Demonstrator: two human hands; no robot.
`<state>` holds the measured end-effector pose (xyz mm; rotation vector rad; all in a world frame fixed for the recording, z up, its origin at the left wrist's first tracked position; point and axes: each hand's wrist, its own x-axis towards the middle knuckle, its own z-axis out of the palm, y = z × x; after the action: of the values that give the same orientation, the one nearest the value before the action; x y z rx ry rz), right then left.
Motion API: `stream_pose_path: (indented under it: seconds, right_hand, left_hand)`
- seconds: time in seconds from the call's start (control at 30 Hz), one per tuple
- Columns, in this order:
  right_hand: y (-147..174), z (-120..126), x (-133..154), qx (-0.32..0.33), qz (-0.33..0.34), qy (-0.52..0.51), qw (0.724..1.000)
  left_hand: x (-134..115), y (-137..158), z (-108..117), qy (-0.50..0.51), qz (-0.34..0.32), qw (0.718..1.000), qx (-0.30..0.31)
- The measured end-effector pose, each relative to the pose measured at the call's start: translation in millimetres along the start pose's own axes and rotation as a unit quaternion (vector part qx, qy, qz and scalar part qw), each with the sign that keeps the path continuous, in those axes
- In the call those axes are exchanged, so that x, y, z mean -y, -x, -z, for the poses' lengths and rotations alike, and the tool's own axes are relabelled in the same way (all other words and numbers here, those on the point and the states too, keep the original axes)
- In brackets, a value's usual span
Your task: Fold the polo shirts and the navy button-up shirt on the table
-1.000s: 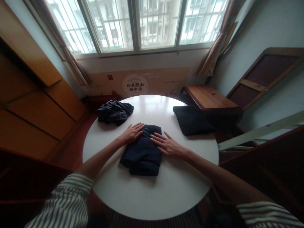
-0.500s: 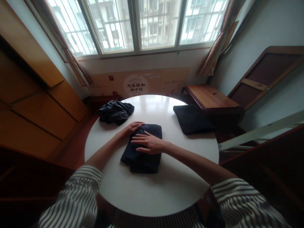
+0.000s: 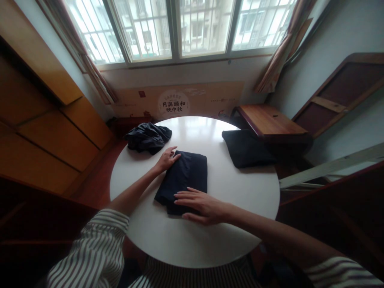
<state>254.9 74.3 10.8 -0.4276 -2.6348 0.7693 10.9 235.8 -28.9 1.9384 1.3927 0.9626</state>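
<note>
A dark navy folded garment (image 3: 189, 172) lies flat on the white round table (image 3: 180, 244) in front of me. At its far left corner is my left hand (image 3: 168, 159), fingers apart, with the fingertips at the cloth's edge. My right hand (image 3: 204, 205) rests across the near right part of the cloth, its fingers stretched out and spread. Neither hand grips the fabric. What kind of garment it is, I cannot tell.
A crumpled black cloth (image 3: 148, 138) lies at the table's back left. Another folded black cloth (image 3: 247, 150) sits at the right edge. Beyond it stands a low wooden table (image 3: 273, 120). Wooden cabinets (image 3: 60, 144) line the left side.
My right hand has slid down the cloth toward me and slightly right. The left hand has lifted from lying flat to the far left corner. The view has shifted a little.
</note>
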Motion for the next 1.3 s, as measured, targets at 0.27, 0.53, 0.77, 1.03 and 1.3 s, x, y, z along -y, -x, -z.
stream_pose_path:
  seconds: [0.27, 0.53, 0.77, 1.03, 1.3]
  right_hand:
    - [2, 40, -86, -0.333, -0.354, -0.091, 0.869]
    - [15, 43, -91, -0.359, -0.358, -0.403, 0.762]
    - [53, 77, -69, -0.319, -0.281, -0.499, 0.755]
    - [121, 188, -116, -0.457, -0.32, -0.383, 0.736]
    - [164, 186, -168, -0.454, -0.461, -0.222, 0.73]
  left_hand:
    - [-30, 10, 14, 0.174, 0.206, 0.954, 0.132]
    - [-74, 19, 4, 0.323, 0.118, 0.929, 0.136]
    - [-138, -22, -31, 0.451, 0.091, 0.888, 0.024]
    - [-182, -142, -137, 0.467, 0.113, 0.877, 0.006]
    - [-165, -162, -200, 0.358, 0.095, 0.928, 0.035]
